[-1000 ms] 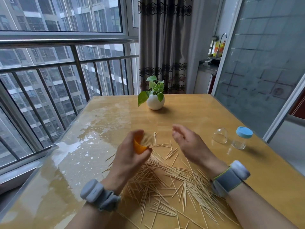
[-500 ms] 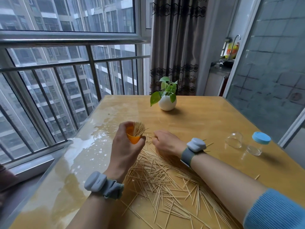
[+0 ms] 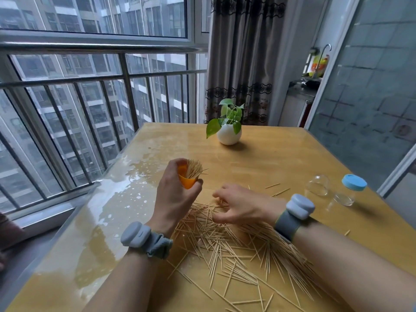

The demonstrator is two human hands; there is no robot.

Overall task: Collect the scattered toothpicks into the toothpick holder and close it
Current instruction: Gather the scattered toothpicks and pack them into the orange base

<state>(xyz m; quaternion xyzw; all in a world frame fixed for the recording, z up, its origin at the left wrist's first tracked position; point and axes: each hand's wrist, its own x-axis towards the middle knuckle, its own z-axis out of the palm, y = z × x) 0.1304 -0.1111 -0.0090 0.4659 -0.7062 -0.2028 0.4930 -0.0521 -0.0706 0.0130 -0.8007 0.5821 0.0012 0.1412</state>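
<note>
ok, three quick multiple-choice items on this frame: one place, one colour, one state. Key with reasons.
1. Where does the plant pot stand?
A) far end of the table B) on the floor C) on the window sill
2. What colour is the toothpick holder?
A) blue B) white C) orange
3. What state is the holder in?
A) capped B) open, toothpicks inside C) empty, tipped over
Key: 1A, it stands near the far edge; 2C, orange shows in the left hand; 3B, tips fan out of its uncapped mouth.
</note>
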